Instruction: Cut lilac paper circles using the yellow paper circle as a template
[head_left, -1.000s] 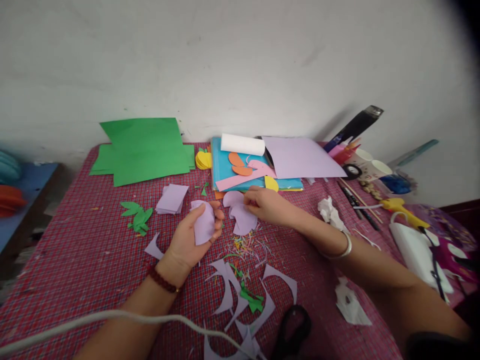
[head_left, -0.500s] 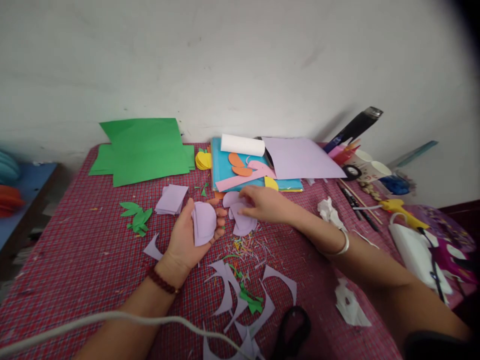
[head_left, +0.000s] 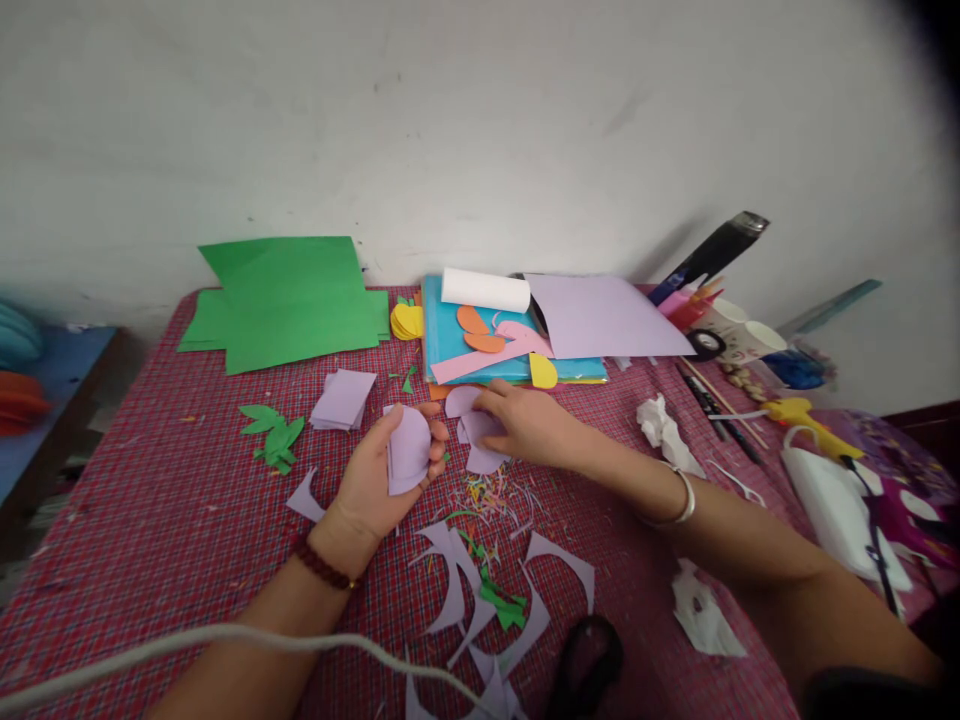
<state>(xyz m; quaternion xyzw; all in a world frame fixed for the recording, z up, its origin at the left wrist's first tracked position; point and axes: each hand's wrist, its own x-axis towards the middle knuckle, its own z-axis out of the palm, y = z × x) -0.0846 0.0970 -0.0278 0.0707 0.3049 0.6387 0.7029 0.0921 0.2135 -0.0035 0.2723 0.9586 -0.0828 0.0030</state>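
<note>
My left hand (head_left: 379, 480) lies palm up over the red checked cloth (head_left: 150, 520), its fingers curled round a small stack of lilac paper half-rounds (head_left: 409, 450). My right hand (head_left: 525, 420) rests palm down on more lilac cut-outs (head_left: 480, 445) lying on the cloth just right of the left hand; its fingertips press on the top piece. Lilac offcuts (head_left: 480, 600) and fine coloured shreds lie in front of both hands.
Green sheets (head_left: 289, 295) lie at the back left, a lilac square stack (head_left: 343, 398) and green leaf shapes (head_left: 274, 430) nearer. A blue sheet pile with a white roll (head_left: 485, 290) and a lilac sheet (head_left: 600, 315) sits at the back. Black scissors (head_left: 589, 660) lie at the front; cups, pens and a glue gun (head_left: 806, 415) are on the right.
My right hand has slid left and a little nearer over the lilac cut-outs on the cloth. The left hand has kept its stack, turning slightly.
</note>
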